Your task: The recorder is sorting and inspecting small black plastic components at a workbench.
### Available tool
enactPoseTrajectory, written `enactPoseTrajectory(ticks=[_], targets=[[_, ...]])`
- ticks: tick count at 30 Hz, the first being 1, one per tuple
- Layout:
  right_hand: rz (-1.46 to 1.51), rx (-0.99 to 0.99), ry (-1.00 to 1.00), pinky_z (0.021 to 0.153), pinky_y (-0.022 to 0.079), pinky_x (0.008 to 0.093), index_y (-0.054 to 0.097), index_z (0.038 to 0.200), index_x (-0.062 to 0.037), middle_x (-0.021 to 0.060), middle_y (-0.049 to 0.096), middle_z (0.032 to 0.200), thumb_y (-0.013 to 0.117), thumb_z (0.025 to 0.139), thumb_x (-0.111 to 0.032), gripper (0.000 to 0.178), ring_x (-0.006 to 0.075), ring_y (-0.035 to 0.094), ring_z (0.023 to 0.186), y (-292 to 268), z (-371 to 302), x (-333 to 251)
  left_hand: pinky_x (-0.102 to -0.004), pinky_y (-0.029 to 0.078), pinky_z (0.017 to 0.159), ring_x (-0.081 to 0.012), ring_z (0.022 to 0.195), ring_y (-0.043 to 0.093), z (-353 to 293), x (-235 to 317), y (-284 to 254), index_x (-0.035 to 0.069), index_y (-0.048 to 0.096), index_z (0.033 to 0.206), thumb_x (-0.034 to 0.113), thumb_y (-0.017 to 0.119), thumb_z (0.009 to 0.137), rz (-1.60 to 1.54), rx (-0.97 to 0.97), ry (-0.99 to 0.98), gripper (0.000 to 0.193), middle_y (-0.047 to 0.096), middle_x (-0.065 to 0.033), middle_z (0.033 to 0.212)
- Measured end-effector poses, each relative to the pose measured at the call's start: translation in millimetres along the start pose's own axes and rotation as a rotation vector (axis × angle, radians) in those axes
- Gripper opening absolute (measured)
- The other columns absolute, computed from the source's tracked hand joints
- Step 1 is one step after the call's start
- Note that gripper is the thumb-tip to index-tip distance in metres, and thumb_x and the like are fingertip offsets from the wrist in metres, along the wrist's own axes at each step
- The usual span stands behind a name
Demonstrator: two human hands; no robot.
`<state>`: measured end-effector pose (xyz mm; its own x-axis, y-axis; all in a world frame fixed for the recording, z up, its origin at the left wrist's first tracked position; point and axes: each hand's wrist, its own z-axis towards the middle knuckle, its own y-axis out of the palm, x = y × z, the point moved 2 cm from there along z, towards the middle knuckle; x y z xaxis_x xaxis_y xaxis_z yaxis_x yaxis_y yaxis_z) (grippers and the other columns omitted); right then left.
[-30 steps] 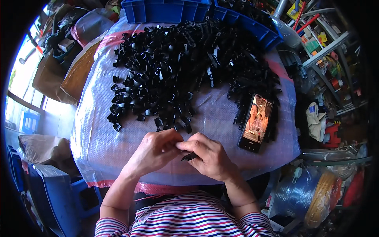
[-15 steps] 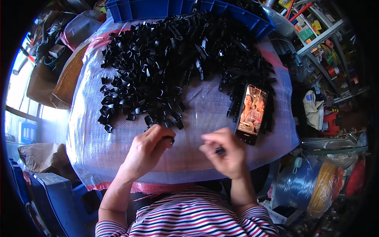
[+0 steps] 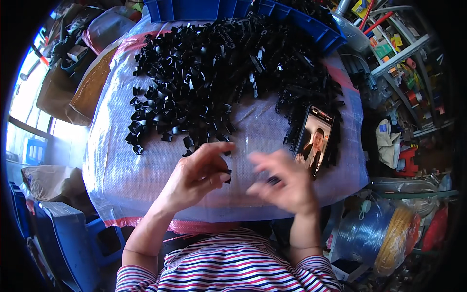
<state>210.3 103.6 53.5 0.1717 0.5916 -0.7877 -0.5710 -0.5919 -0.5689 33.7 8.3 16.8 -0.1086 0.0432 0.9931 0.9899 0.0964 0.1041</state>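
Observation:
A wide heap of small black plastic pieces (image 3: pixel 180 82) lies on a white woven sack surface (image 3: pixel 262 121); those at the left look like short curved clips, those towards the right like longer strips. Near the heap's front edge, my left hand (image 3: pixel 194 173) holds a small black piece (image 3: pixel 227 176) at the thumb tip, with the index finger stretched away. Facing it across a short gap is my right hand (image 3: pixel 289 185), smeared by motion. Its thumb and index finger are apart, while a dark piece (image 3: pixel 273 180) sits against the curled fingers.
A phone (image 3: pixel 315 141) playing video leans on the black strips beside my right hand. Blue plastic crates (image 3: pixel 194 10) stand behind the heap. At right are a metal rack (image 3: pixel 399 58) and wrapped coils of tubing (image 3: pixel 365 228); a blue stool (image 3: pixel 63 238) stands lower left.
Both hands' fingers have spread wider. My left hand has shifted slightly right and its index finger has lifted off the thumb. The phone's picture differs, and the whole view has shifted slightly.

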Motion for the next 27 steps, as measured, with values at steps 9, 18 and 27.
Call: enactPoseTrajectory(ticks=[9,18,27], targets=[[-0.152,0.288,-0.264,0.052,0.048,0.0269,0.059,0.102,-0.0044,0.0074,0.059,0.079,0.076,0.067,-0.006,0.039,0.0182,0.059,0.061,61,11,2,-0.0183,0.041,0.057,-0.0044,0.064,0.050,5,-14,-3,0.004,0.060,0.096,0.017,0.062,0.085,-0.444,0.119,-0.100,0.017,0.059,0.0013,0.080],[-0.201,0.329,-0.100,0.058,0.048,0.0288,0.055,0.101,-0.0018,0.0094,0.057,0.080,0.068,0.077,-0.005,0.028,0.0179,0.057,0.064,65,6,6,-0.0275,0.052,0.070,-0.0143,0.076,0.061,13,-39,11,0.002,0.057,0.095,0.015,0.052,0.090,-0.863,0.166,-0.188,0.015,0.061,-0.0055,0.085],[0.133,0.230,0.143,0.058,0.041,0.0198,0.056,0.103,0.0016,0.0033,0.056,0.080,0.053,0.091,-0.019,0.024,0.0074,0.049,0.061,56,-12,9,-0.0197,0.043,0.058,-0.0070,0.068,0.053,14,-33,5,0.005,0.060,0.090,0.015,0.059,0.087,-0.693,0.287,-0.043,0.011,0.061,-0.0015,0.082]])
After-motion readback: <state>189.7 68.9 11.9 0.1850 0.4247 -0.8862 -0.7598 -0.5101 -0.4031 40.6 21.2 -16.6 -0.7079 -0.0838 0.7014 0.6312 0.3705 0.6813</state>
